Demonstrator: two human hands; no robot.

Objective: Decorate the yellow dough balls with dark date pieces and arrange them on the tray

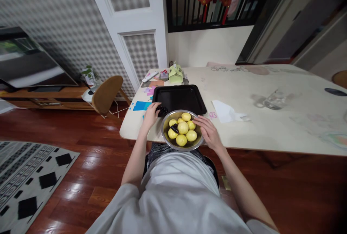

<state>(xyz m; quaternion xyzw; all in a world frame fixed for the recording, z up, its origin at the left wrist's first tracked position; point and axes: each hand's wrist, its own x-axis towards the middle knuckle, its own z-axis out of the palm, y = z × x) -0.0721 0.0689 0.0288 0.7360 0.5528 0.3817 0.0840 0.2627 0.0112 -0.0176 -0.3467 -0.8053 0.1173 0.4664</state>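
Observation:
A metal bowl (pixel 166 136) sits at the near edge of the pale table (pixel 271 125), filled with several yellow dough balls (pixel 183 128) and a small dark object (pixel 174 128). My right hand (pixel 207 131) rests on the bowl's right rim with its fingers curled against it. My left hand (pixel 150 115) lies just left of the bowl, closed on a small black object (pixel 162 110). Behind the bowl stands an empty black baking tray (pixel 179 98).
A white tissue (pixel 226 112) lies right of the tray, a glass jug (pixel 273 101) further right. A green box (pixel 175 74), a remote and coloured papers sit at the far left end. A wooden chair (pixel 107 95) stands left of the table.

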